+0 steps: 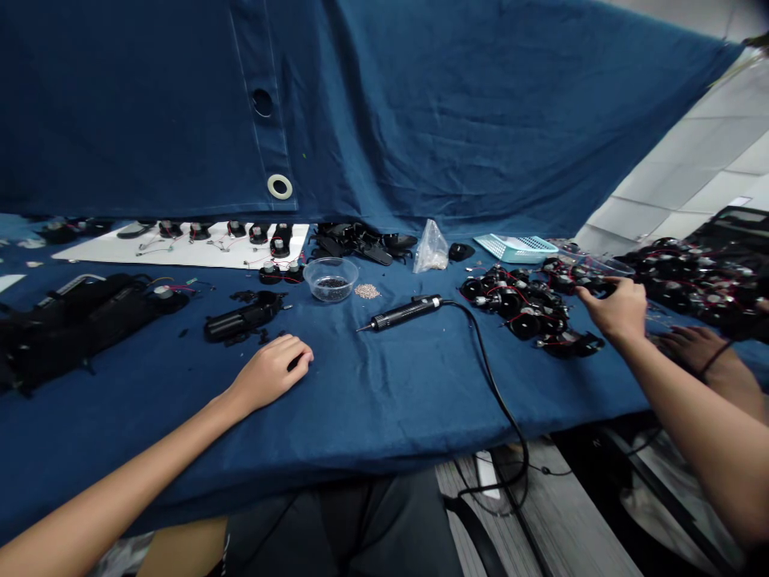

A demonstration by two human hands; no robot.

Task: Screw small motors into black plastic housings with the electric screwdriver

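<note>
A heap of black wired assemblies (517, 308) with red leads on the right of the desk (360, 417), its blue cloth cover running underneath. Right hand (613, 308) at the heap's far edge, arm stretched forward from the lower right, fingers narrowed; any hold on a part impossible to tell. Left hand (270, 370) palm down on the cloth, loosely curled, nothing clearly held, near a black electric screwdriver (405, 312). Beyond it, a clear plastic bowl (308, 272) of small dark parts, seemingly set within easy reach. Beside the heap's right side, a co-worker's hand (690, 346).
</note>
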